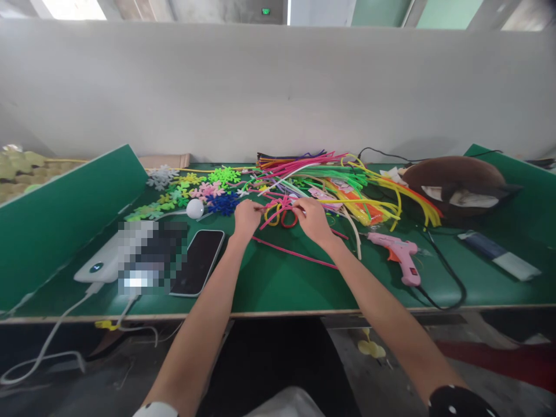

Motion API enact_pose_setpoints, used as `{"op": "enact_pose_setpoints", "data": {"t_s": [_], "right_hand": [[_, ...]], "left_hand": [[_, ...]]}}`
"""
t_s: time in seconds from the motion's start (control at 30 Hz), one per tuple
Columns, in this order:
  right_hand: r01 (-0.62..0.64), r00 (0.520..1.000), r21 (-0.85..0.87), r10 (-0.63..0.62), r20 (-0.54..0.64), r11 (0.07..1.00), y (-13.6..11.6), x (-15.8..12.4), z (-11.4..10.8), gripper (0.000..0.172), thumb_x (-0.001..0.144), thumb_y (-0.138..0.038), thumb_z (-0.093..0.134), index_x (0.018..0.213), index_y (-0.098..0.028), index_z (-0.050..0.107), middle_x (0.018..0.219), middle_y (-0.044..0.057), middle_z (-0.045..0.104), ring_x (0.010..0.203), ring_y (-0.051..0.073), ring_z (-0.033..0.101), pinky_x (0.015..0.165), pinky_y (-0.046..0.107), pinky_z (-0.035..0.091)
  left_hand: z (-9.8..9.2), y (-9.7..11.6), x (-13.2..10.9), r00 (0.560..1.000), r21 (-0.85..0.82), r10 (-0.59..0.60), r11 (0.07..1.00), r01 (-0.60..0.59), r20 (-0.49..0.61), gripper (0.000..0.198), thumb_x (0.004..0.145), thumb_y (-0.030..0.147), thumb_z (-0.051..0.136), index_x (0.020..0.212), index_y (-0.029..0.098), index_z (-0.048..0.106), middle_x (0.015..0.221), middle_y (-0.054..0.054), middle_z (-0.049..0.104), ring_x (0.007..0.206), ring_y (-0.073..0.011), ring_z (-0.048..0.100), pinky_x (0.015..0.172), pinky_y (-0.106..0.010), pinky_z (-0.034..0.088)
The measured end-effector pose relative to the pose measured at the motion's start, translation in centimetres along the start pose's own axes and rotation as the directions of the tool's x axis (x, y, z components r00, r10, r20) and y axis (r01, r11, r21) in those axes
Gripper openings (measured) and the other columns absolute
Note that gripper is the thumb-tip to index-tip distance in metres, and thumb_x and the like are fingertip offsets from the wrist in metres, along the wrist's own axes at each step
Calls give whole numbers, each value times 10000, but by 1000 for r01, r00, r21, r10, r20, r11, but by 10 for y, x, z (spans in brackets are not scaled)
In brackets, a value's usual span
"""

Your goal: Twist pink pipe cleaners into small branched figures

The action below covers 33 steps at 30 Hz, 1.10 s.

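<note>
Both hands meet over the middle of the green table [282, 284]. Between them is a pink pipe-cleaner shape [284, 201] with several arms. My left hand [247, 219] pinches its left side, fingers closed. My right hand [313, 217] closes on its right side. Just beneath the shape lie scissors with a yellow and a red handle loop [289, 219]. A loose pink pipe cleaner [295, 253] stretches across the table nearer to me, below both hands.
Behind the hands lie heaped pipe cleaners [313, 171]; snowflake shapes [223, 202] and a white ball [195, 209] are left. Phone [198, 263] and power bank [108, 258] sit front left. Right are a pink glue gun [402, 255], its cable and a brown bag [456, 179].
</note>
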State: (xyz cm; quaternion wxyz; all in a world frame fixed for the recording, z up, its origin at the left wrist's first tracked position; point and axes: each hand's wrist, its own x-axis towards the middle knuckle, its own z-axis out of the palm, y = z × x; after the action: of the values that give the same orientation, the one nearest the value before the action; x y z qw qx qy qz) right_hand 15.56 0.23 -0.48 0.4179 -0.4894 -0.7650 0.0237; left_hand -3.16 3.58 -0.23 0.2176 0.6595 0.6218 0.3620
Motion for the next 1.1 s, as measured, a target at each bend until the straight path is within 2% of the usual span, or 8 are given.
{"op": "enact_pose_setpoints", "data": {"t_s": [0.03, 0.1, 0.17, 0.23, 0.33, 0.5, 0.83, 1.1], "right_hand": [[6, 1000, 20, -6, -4, 1000, -1, 0, 0, 141, 835, -172, 440, 759, -193, 557, 792, 66, 624, 779, 214, 541, 748, 344, 399], [18, 1000, 50, -17, -18, 999, -4, -1, 0, 131, 838, -178, 453, 764, -193, 561, 794, 61, 628, 777, 205, 548, 745, 332, 403], [30, 999, 64, -28, -37, 998, -7, -1, -1, 123, 839, -180, 465, 764, -191, 562, 792, 59, 631, 777, 201, 552, 745, 326, 406], [52, 997, 70, -47, -63, 996, -9, -2, -1, 119, 839, -180, 470, 764, -188, 562, 782, 58, 632, 777, 198, 554, 744, 324, 408], [88, 992, 64, -81, -98, 994, -12, -3, -2, 127, 848, -185, 459, 780, -192, 566, 792, 59, 637, 795, 199, 558, 758, 330, 410], [112, 982, 8, -109, -152, 994, -14, -4, -2, 172, 878, -217, 409, 801, -201, 563, 801, 66, 636, 794, 205, 552, 773, 350, 403], [83, 981, -72, -94, -168, 994, -13, -4, -4, 214, 897, -232, 373, 810, -209, 567, 803, 70, 618, 801, 214, 534, 768, 362, 377], [89, 980, -81, -102, -173, 993, -14, -3, -4, 220, 897, -226, 369, 816, -203, 573, 813, 76, 623, 800, 213, 534, 779, 366, 378]], "left_hand": [[1, 4, -1, 999, -164, -31, 986, 37, 39, 103, 668, 184, 646, 697, 154, 741, 657, -61, 647, 706, -196, 564, 704, -320, 418], [3, 12, -5, 985, -454, -68, 881, 134, 158, 122, 631, 212, 690, 722, 146, 739, 661, -37, 662, 668, -158, 564, 674, -287, 429], [4, 18, -8, 968, -603, -61, 772, 201, 245, 134, 587, 221, 733, 694, 141, 735, 639, -26, 661, 629, -123, 553, 655, -261, 425], [5, 23, -11, 951, -675, -78, 688, 268, 298, 126, 562, 187, 749, 675, 135, 730, 596, -17, 646, 583, -96, 537, 632, -243, 423], [5, 26, -13, 929, -705, -99, 624, 337, 357, 130, 559, 149, 748, 686, 124, 727, 551, -13, 625, 534, -77, 517, 592, -229, 426], [5, 28, -14, 906, -699, -86, 608, 377, 414, 145, 570, 190, 766, 690, 120, 726, 560, -26, 630, 550, -76, 523, 575, -215, 434], [6, 26, -15, 897, -692, -45, 620, 370, 439, 173, 581, 218, 758, 703, 102, 719, 562, -12, 596, 559, -65, 505, 593, -220, 430], [5, 29, -17, 879, -703, -24, 591, 397, 476, 196, 540, 223, 777, 679, 102, 710, 561, -9, 588, 550, -64, 516, 575, -204, 442]]}}
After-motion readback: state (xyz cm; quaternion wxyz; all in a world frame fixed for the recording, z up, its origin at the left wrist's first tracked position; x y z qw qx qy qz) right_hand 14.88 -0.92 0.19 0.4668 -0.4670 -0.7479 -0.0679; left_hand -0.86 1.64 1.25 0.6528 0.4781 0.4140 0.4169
